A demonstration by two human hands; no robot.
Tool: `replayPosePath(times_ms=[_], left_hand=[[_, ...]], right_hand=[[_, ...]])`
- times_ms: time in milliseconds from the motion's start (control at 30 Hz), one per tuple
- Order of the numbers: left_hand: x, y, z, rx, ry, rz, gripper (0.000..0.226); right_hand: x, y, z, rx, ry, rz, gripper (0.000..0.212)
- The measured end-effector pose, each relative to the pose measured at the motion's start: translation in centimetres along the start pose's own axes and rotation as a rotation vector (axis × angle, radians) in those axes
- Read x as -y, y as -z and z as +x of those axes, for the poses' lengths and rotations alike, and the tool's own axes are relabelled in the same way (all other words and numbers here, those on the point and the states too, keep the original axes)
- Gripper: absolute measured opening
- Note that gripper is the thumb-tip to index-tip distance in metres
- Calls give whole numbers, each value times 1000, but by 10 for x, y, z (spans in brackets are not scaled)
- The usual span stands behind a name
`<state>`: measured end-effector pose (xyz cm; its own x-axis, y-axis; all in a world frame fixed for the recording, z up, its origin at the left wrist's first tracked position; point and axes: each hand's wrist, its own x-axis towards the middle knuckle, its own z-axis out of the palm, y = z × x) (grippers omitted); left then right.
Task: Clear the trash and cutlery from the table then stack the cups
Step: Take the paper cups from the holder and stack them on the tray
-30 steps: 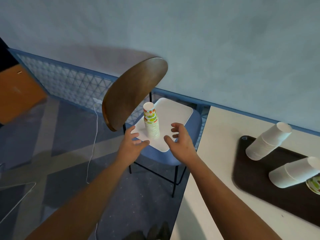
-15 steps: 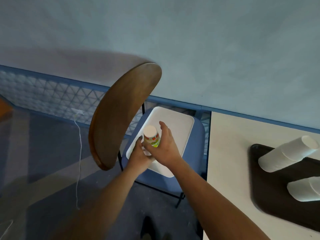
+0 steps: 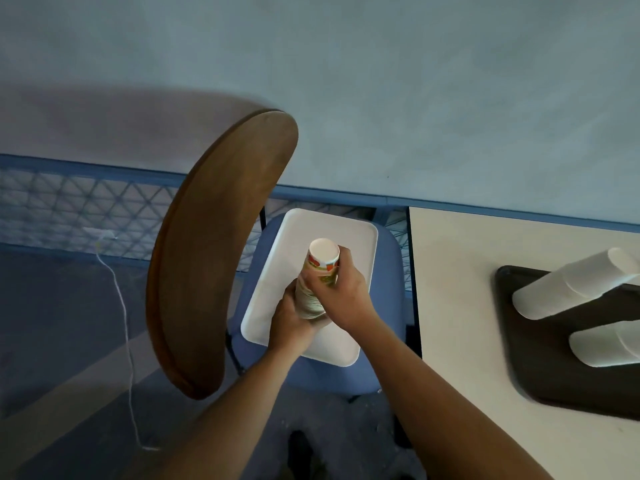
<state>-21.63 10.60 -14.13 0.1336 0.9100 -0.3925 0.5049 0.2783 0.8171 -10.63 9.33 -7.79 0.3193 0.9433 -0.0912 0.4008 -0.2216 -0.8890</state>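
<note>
A tall stack of printed paper cups (image 3: 320,268), upside down, stands over the white tray (image 3: 360,244) on the blue chair seat. My left hand (image 3: 289,318) grips the lower part of the stack from the left. My right hand (image 3: 348,294) wraps round its upper part from the right. On the table to the right, two stacks of white cups (image 3: 568,285) (image 3: 606,342) lie on their sides on a dark tray (image 3: 561,382).
The chair's brown wooden backrest (image 3: 214,251) rises just left of my hands. The beige table (image 3: 457,306) edge runs close to my right forearm. A white cable (image 3: 121,306) trails over the dark floor on the left, before a blue mesh panel and the wall.
Both hands closed in on the printed cup stack and now grip it. My view moved closer and to the right over the chair.
</note>
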Motion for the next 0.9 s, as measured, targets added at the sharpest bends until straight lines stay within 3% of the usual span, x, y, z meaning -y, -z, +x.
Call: replayPosePath(times_ms=[167, 467, 700, 900], left_hand=[[2, -5, 10, -5, 58, 42, 99], [10, -9, 7, -19, -7, 14, 83], [-9, -16, -23, 23, -92, 18, 80], [-37, -36, -80, 97, -195, 52, 85]], right_hand=[[-8, 6, 5, -11, -101, 83, 48], [-2, 23, 1, -40, -135, 116, 42], [12, 71, -19, 6, -37, 61, 54], [23, 137, -67, 19, 47, -13, 47]])
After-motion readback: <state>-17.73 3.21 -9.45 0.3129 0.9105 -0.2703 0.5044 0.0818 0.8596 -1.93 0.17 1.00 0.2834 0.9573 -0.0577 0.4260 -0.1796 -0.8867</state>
